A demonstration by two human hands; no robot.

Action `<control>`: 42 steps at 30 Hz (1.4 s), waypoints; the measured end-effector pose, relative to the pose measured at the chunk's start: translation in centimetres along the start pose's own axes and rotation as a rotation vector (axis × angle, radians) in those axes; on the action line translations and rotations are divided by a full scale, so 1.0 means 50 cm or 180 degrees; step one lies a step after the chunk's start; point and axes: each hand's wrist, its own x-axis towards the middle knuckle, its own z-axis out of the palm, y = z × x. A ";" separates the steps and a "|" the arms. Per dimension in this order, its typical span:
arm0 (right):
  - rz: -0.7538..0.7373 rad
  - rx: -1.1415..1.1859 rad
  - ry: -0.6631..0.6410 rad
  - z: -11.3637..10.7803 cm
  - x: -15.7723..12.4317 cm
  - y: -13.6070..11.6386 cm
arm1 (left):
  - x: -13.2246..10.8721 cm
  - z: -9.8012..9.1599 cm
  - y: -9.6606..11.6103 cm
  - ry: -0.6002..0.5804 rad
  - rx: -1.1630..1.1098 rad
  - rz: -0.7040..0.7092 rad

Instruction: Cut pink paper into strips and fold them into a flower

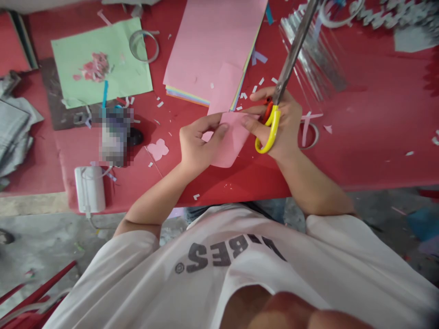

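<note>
Scissors [287, 68] with yellow and red plastic handles sit in the right hand [283, 125], fingers clenched around the handles. The long metal blades point forward, away from the body, and show no opening. The left hand [199, 146] grasps a piece of pink paper [229, 141] between thumb and fingers, holding it above the front part of the red surface [370, 114]. The tips of the right hand's fingers [248, 121] reach the right end of that paper.

Directly ahead lies a stack of coloured paper [209, 50], pink on top, with a further pink sheet [224, 87] lying over its near edge. To the left is a green sheet [123, 59] bearing crumpled pink scraps [96, 67], with a clear tape roll [144, 45] at its upper corner. A pink cut-out [157, 149] lies just left of the left hand. A white plug adapter [89, 188] stands near the front edge. Silver strips [315, 55] lie to the upper right, and small paper offcuts [255, 87] are scattered across the surface. One object [115, 137] beyond the left hand is pixelated and cannot be identified.
</note>
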 end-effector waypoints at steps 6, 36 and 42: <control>0.0113 0.0126 0.0087 0.005 0.009 0.032 | 0.005 0.010 0.002 0.0456 0.0239 0.0101; -0.0434 0.0622 0.0349 0.021 0.015 0.014 | 0.001 0.000 -0.009 0.0365 0.0172 -0.0109; -0.0242 0.0928 0.0373 0.024 0.002 -0.011 | 0.006 0.002 0.009 0.0533 -0.0080 -0.0321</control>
